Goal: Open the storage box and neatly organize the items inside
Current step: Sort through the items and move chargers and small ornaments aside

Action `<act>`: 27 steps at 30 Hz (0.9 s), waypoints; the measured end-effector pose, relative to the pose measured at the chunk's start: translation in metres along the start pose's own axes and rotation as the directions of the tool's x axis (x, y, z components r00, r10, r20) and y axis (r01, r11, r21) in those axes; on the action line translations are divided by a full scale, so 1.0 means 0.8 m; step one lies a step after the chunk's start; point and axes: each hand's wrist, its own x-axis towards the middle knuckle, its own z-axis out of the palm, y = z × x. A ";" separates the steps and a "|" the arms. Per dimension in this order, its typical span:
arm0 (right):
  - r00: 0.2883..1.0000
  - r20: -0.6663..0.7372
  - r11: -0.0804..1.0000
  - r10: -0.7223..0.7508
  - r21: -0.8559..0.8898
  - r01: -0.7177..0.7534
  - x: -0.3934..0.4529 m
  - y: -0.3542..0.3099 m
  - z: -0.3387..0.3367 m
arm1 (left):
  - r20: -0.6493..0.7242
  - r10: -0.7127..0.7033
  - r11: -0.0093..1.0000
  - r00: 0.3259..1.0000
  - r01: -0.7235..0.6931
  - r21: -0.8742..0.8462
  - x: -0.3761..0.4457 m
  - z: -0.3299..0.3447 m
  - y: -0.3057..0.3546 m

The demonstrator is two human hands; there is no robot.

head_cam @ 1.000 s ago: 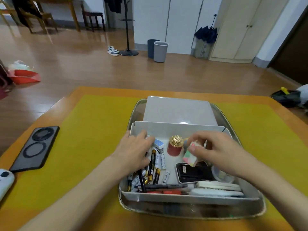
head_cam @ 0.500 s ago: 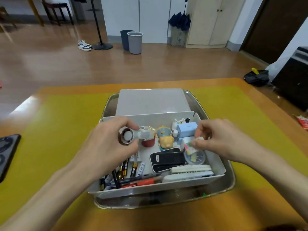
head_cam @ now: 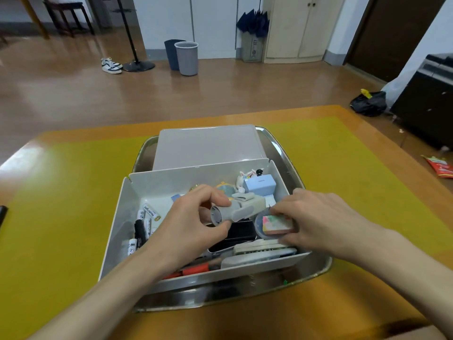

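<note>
An open white storage box (head_cam: 117, 217) sits in a metal tray (head_cam: 316, 271), its lid (head_cam: 208, 146) lying flat behind it. My left hand (head_cam: 191, 224) holds a small grey handheld fan (head_cam: 240, 210) above the box's middle. My right hand (head_cam: 316, 217) presses a pastel sticky-note block (head_cam: 275, 224) onto a round clear container (head_cam: 259, 223) at the right side. Batteries (head_cam: 149, 217), black markers (head_cam: 139, 231), a red pen (head_cam: 196, 269), a black phone-like case (head_cam: 237, 233), white flat remotes (head_cam: 259, 252), a blue box (head_cam: 259, 184) and small figurines (head_cam: 244, 179) lie inside.
The tray rests on a yellow mat (head_cam: 61, 204) over a wooden table (head_cam: 355, 114). A dark object's edge (head_cam: 3, 214) shows at the far left. Beyond the table, two bins (head_cam: 186, 57), shoes (head_cam: 111, 66) and a black bag (head_cam: 369, 103) lie on the floor.
My left hand lifted the grey fan out of the box and carried it toward the middle. My right hand lowered the sticky-note block onto the round container. The view swung right.
</note>
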 end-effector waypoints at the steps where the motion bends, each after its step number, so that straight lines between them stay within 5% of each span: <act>1: 1.000 0.002 1.000 -0.003 -0.007 0.003 -0.002 0.001 -0.002 | -0.004 -0.020 1.000 1.000 0.020 -0.008 0.001 0.002 -0.002; 6: 0.975 -0.158 0.969 0.153 0.216 -0.117 -0.018 0.029 -0.030 | 0.084 -0.006 0.993 0.996 0.016 -0.119 0.005 0.006 -0.009; 14: 0.941 -0.165 0.846 0.294 0.503 -0.177 -0.010 0.027 -0.034 | 0.332 0.275 0.935 0.902 -0.331 0.126 0.009 0.028 -0.011; 22: 0.976 -0.112 0.962 0.185 0.225 -0.156 0.022 0.001 -0.006 | 0.333 0.278 0.915 0.901 -0.354 0.194 0.006 0.008 -0.012; 27: 0.981 -0.147 0.955 0.127 0.284 -0.081 0.049 -0.004 -0.008 | 0.285 0.154 0.946 0.946 -0.224 0.234 0.010 -0.035 -0.002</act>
